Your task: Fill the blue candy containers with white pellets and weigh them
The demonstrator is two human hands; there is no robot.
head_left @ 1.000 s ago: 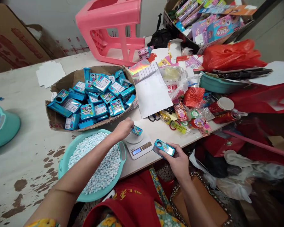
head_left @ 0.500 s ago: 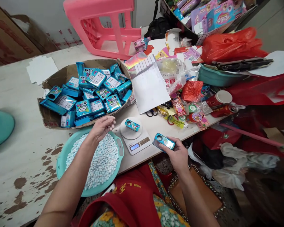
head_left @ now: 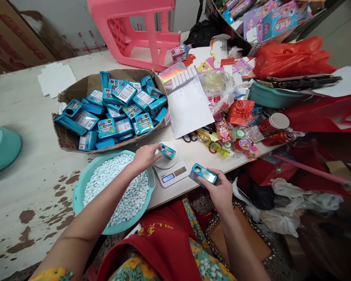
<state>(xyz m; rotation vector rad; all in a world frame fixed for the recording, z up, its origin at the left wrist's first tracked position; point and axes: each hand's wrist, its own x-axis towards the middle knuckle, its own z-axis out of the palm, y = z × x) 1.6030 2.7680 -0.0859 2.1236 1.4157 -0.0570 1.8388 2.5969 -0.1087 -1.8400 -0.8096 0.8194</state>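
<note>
My left hand (head_left: 148,158) is at the left end of a blue candy tin (head_left: 167,151) with a dark round opening. Its fingers are closed together by that opening; what they hold, if anything, is hidden. The tin lies on the round plate of a white digital scale (head_left: 175,177). To the right, my right hand (head_left: 220,189) grips another blue tin (head_left: 204,175) by its right end, above the table's front edge. Below my left forearm stands a turquoise basin (head_left: 77,197) filled with small white and pale blue candies (head_left: 128,195).
Behind the basin, a torn cardboard box (head_left: 64,145) holds many blue tins. White paper (head_left: 190,105), scissors (head_left: 190,137), a lidded paper cup (head_left: 276,121) and packets crowd the right side. A pink plastic stool (head_left: 149,43) lies at the back. Another turquoise container (head_left: 8,150) stands far left.
My left hand has moved right, from above the basin to the tin on the scale. My right hand keeps its tin in nearly the same place. The view has shifted slightly.
</note>
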